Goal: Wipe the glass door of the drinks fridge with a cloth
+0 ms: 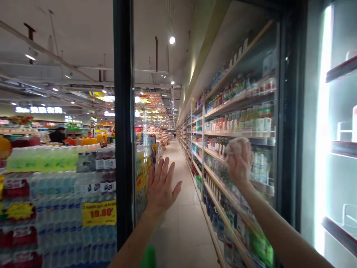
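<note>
At 7 o'clock, the person's L hand is released, w/ fingers spread and holding nothing, in front of the glass pane; whether the palm touches it, one cannot tell. At 4 o'clock, the R hand has its fingers bent, grasping a whitish crumpled cloth at the same pane. At 6 o'clock, at the bottom edge, is a blurred green thing, kind not clear.

The pane has a black frame, upright at 9 o'clock. At far 3 o'clock is a cabinet w/ a bright light strip and dark-edged shelves.

Farther, at 7–8 o'clock, a yellow price sign reads "19.80"; its smaller print is too blurred. At 8 o'clock, a yellow starburst label is not readable. Around them are stacked packs of clear bottles, w/ light-green bottles on top, approx. 9 o'clock.

Seen thru the pane, btwn 2 and 5 o'clock, long wall shelves bear bottles & jars, some w/ orange or yellowish contents; labels too small to read.

Far at 9 o'clock: a person in dark clothes and a lit white sign, its characters blurred.
</note>
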`<act>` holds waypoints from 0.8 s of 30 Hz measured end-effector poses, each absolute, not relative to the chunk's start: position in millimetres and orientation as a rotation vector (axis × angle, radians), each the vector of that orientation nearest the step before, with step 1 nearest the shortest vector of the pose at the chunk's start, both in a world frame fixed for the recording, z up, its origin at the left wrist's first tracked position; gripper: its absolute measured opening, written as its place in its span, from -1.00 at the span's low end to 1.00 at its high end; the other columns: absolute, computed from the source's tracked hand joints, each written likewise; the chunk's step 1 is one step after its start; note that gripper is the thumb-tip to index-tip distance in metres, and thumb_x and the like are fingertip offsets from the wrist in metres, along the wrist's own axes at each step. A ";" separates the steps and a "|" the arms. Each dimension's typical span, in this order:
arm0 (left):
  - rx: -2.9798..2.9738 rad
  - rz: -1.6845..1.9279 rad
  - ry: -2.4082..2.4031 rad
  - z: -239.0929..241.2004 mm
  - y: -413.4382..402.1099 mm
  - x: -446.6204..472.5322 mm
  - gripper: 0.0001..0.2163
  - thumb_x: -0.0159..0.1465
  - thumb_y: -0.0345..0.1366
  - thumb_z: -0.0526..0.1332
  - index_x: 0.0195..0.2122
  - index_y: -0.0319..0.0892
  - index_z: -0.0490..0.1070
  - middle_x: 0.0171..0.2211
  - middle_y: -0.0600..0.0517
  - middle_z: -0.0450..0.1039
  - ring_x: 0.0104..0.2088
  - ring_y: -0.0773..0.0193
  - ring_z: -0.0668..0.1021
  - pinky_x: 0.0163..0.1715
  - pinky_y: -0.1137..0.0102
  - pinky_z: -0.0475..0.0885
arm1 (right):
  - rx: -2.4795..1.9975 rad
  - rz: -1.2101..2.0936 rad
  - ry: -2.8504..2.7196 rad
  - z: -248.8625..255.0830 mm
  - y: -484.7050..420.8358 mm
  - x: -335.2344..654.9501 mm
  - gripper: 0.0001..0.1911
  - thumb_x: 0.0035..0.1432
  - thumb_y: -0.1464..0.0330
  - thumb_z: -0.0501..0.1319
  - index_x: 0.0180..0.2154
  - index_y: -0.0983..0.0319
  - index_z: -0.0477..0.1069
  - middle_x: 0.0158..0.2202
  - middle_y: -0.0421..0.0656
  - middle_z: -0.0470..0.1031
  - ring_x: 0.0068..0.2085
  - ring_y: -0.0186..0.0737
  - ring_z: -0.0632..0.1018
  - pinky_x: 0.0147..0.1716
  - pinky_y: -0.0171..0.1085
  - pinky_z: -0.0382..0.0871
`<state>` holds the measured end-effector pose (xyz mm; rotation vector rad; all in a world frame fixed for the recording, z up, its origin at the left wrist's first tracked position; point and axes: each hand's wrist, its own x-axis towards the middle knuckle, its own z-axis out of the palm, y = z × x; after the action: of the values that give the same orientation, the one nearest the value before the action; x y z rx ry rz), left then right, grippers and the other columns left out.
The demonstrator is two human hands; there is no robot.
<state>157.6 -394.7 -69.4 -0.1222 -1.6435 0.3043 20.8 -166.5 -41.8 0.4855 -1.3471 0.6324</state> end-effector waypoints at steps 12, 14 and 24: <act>-0.125 0.290 -1.656 -68.7 -394.8 157.6 -0.41 0.24 -0.18 0.12 0.26 -0.19 -0.03 0.17 -0.20 0.20 0.23 0.06 0.17 0.20 0.10 -0.01 | 0.397 0.690 -1.357 -33.6 -144.2 6.2 -0.55 0.17 0.37 -0.01 0.11 0.18 0.27 0.28 -0.03 0.04 0.29 0.06 0.05 0.17 0.17 -0.01; -0.128 0.286 -1.650 -68.6 -394.3 157.4 -0.41 0.24 -0.18 0.11 0.26 -0.19 -0.04 0.17 -0.20 0.21 0.23 0.06 0.18 0.19 0.10 0.00 | 0.326 0.766 -1.345 -31.4 -141.0 5.3 -0.53 0.17 0.36 -0.02 0.12 0.22 0.26 0.29 0.01 -0.01 0.29 0.09 0.01 0.16 0.18 -0.01; -0.133 0.320 -1.631 -70.7 -399.8 154.6 -0.38 0.24 -0.21 0.10 0.28 -0.17 -0.12 0.18 -0.16 0.19 0.24 0.08 0.16 0.21 0.11 -0.01 | 0.376 0.715 -1.323 -34.8 -151.5 10.1 -0.56 0.18 0.36 0.00 0.11 0.15 0.27 0.29 -0.03 0.01 0.28 0.09 0.07 0.14 0.16 0.05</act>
<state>154.6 -399.8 -70.7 -0.1331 -1.6307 0.3200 10.1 -151.5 -34.8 0.3756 -1.3226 0.7146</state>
